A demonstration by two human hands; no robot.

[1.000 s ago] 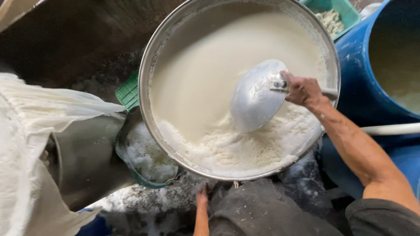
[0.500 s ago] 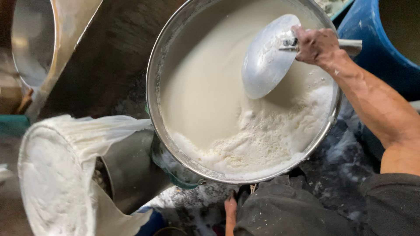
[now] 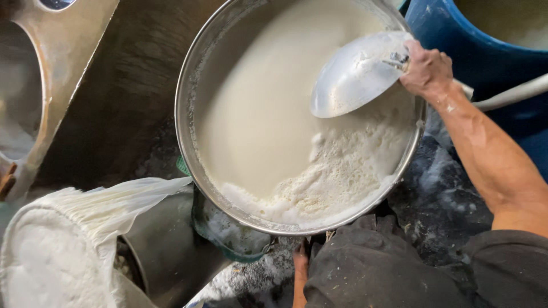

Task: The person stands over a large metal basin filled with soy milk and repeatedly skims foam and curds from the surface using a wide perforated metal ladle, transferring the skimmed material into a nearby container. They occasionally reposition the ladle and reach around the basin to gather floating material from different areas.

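Right hand (image 3: 427,69) closed around the neck of a metal ladle (image 3: 358,73), bowl tipped over the far rim, clear of the liquid. Below it, the wide steel basin (image 3: 191,142) holds milky white liquid (image 3: 268,114), foam (image 3: 337,177) gathered at the near edge. Left hand (image 3: 300,268) barely visible under the basin's rim; grip cannot be told. Cloth-lined pot (image 3: 68,251) sits lower left; blue barrel (image 3: 439,25) beside the arm.

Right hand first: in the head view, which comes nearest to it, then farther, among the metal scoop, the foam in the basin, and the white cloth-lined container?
1. Metal scoop, gripped in the right hand itself.
2. Foam, below the hand at the basin's near side.
3. White cloth-lined container, far off at lower left.
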